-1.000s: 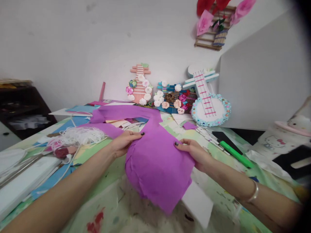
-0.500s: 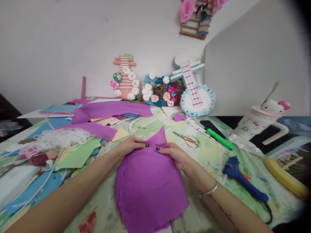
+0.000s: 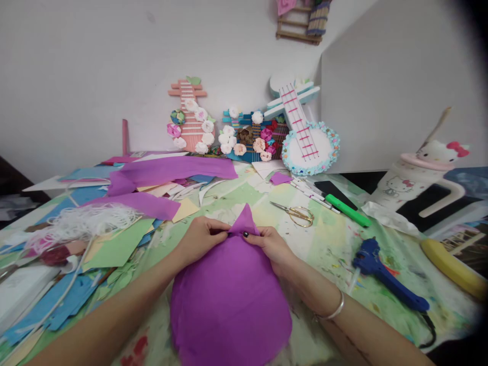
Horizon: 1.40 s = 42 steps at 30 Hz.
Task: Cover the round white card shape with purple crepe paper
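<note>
A rounded stack of purple crepe paper lies on the paint-stained table right in front of me. Its far end narrows to a small pointed tip. My left hand and my right hand meet at that narrow neck, each pinching the paper from its own side with fingers closed. A silver bangle sits on my right wrist.
Gold scissors, a green marker and a blue glue gun lie to the right. Purple paper strips, coloured sheets and white string cover the left. Flower-decorated craft pieces lean on the wall; a white cat-figure cup stands far right.
My hands have slid together along the paper's far edge, gathering it into a narrow pointed neck. The paper now lies lower and rounder. The view has tilted down and rightward.
</note>
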Each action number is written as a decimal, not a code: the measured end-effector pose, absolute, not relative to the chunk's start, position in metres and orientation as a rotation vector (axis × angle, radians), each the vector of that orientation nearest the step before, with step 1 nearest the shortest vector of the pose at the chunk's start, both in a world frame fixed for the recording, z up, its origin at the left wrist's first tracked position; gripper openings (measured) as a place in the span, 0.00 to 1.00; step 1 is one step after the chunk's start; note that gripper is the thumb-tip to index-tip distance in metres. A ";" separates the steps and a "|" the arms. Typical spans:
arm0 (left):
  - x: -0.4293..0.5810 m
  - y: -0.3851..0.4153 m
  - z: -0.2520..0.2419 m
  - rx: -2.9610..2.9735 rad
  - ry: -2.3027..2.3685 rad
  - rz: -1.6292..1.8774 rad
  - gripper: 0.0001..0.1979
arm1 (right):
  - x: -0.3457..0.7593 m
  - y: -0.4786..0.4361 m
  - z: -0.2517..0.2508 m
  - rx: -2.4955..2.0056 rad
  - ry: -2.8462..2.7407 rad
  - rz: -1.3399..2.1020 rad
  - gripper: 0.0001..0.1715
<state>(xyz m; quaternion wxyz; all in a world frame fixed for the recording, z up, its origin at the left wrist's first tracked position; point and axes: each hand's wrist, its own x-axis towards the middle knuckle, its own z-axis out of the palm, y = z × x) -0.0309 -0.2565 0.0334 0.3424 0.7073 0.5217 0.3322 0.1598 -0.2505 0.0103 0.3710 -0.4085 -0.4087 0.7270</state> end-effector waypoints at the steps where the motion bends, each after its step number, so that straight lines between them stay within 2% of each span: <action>1: -0.030 -0.259 0.033 1.858 1.366 0.871 0.13 | 0.160 -0.251 0.010 -1.040 -1.054 1.855 0.15; 13: -0.021 -0.279 0.034 2.200 1.388 0.923 0.13 | 0.158 -0.250 0.010 -1.039 -0.997 1.864 0.11; 20: -0.020 -0.277 0.035 2.141 1.489 0.975 0.10 | 0.164 -0.245 0.019 -0.757 -1.154 2.019 0.23; 23: -0.018 -0.277 0.036 2.138 1.552 0.983 0.10 | 0.160 -0.244 0.019 -0.786 -1.169 1.956 0.25; 29: -0.012 -0.280 0.033 2.258 1.646 0.935 0.11 | 0.151 -0.238 0.014 -0.903 -1.219 1.662 0.17; 42: -0.015 -0.280 0.029 2.199 1.562 1.068 0.09 | 0.154 -0.239 0.014 -0.791 -1.117 1.587 0.09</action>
